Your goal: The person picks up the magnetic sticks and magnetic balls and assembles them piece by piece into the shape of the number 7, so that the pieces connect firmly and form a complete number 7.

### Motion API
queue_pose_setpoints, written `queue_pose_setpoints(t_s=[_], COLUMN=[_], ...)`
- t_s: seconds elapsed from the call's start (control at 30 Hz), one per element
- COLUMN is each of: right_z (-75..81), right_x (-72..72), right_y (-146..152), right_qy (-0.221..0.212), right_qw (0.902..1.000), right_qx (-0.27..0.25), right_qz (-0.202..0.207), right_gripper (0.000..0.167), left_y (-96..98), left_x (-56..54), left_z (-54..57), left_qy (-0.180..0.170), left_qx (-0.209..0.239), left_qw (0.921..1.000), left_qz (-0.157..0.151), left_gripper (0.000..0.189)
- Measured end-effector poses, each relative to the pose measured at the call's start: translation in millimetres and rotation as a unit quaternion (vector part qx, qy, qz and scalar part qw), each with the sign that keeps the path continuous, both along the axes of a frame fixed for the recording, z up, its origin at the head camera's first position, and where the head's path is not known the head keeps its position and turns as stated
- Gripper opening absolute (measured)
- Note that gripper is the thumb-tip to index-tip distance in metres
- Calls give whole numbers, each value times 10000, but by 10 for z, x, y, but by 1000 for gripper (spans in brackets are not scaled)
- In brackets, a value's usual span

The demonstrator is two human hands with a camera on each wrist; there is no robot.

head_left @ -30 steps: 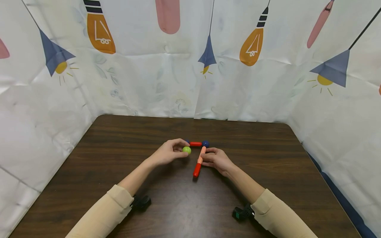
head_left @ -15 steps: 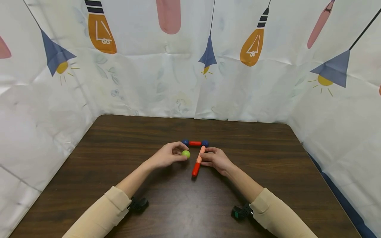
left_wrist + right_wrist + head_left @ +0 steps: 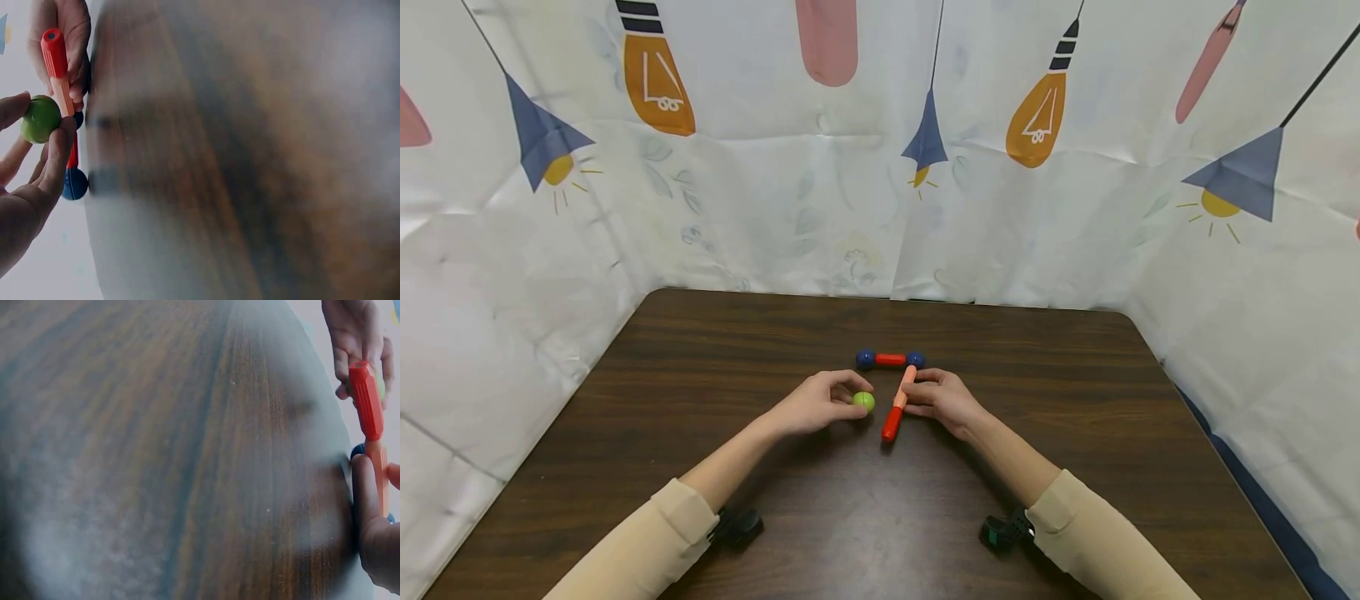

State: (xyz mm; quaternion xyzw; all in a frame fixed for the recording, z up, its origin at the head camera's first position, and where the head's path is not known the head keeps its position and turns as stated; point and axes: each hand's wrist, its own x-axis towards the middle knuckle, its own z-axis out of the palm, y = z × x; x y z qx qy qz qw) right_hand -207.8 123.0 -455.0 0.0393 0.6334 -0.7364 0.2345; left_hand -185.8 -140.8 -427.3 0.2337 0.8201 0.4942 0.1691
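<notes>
My left hand (image 3: 820, 403) pinches a small green ball (image 3: 863, 403) between thumb and fingertips. In the left wrist view the ball (image 3: 41, 119) shows a thin seam. My right hand (image 3: 951, 403) holds a stick by its pale orange part (image 3: 906, 387); the ribbed red part (image 3: 891, 425) points toward me, with a hole in its end face. Just beyond the hands lies a red rod (image 3: 891, 360) with a blue ball (image 3: 865, 359) on its left end and another blue ball (image 3: 915, 360) on its right. The stick's far tip is right at that right ball.
All of it is on or over a dark wood-grain table (image 3: 760, 333). White curtains (image 3: 775, 217) printed with lamps and bulbs hang behind the table and along both sides. Black wrist devices (image 3: 737, 528) sit below both cream sleeves (image 3: 640, 542).
My left hand has drawn the green ball back toward me and slightly left, away from the left blue ball, which now shows fully. The right hand and its stick have barely shifted.
</notes>
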Motion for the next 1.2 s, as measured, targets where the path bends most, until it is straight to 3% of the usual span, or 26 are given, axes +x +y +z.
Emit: queue_pose_setpoints(t_s=[0.47,0.73,1.2], right_z=[16,20,-12], right_x=[-28,-41,-35], right_y=[-16,-29,-16], right_qy=[-53,30,94], right_qw=[10000,10000,10000], right_qx=[59,13,-22], right_qz=[-32,-22,-10], right_gripper=[53,52,50], left_y=[37,40,113], left_x=[145,226,376], left_z=[-21,-45,-78], left_qy=[-295,-778,-1158], left_qx=[-13,246,285], left_qw=[9994,9962,9928], left_qz=[-183,-312,-105], left_gripper=[31,30,31])
